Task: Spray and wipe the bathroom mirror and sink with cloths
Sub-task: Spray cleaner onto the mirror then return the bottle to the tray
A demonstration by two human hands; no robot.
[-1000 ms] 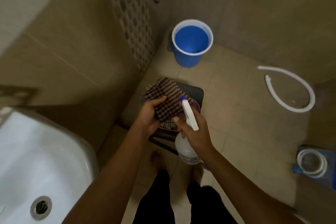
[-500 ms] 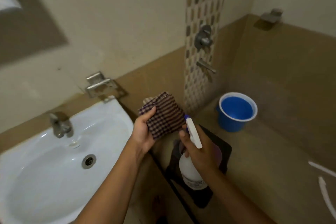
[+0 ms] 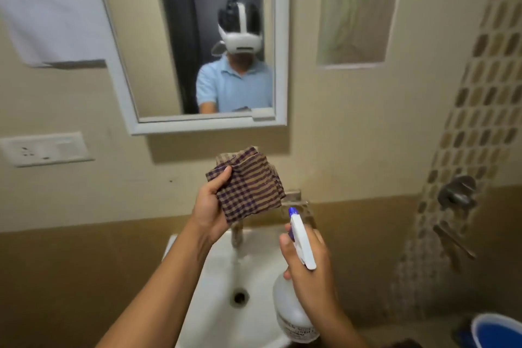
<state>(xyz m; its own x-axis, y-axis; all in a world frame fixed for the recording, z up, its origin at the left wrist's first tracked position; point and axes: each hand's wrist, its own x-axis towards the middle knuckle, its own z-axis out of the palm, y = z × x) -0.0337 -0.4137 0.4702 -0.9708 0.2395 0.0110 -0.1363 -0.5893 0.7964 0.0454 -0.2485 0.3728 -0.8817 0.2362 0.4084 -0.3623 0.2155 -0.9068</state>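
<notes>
The left hand (image 3: 210, 210) pinches a folded checked cloth (image 3: 248, 185), thumb pressed across its near corner and the other fingers hidden behind the fabric; there may be 2 cloths stacked, since a plainer edge shows at the top, but that cannot be told for sure. The right hand (image 3: 309, 271) is wrapped around the neck of a translucent spray bottle (image 3: 292, 311), its fingers curled under the white trigger head (image 3: 303, 240). Whether a finger rests on the trigger itself cannot be told.

The blue nozzle tip points up and away from the person, toward the wall. The bottle's long axis runs nearly upright, tilted slightly with the head leaning forward. The white-framed mirror (image 3: 197, 45) hangs on the wall above and a little to the left of both hands, well apart from the nozzle. The left hand with the cloth is the nearer of the 2 to the glass, just below the frame's lower edge in this view. The white sink (image 3: 220, 277) lies directly beneath both hands, its drain between the forearms and its tap partly hidden behind the cloth.

Both forearms reach forward and upward from the bottom of the view, elbows low, wrists raised to about chest height. Judging from this, spraying has not begun: the glass looks dry, and the next move likely calls for raising the bottle and aiming its nozzle leftward at the mirror.
</notes>
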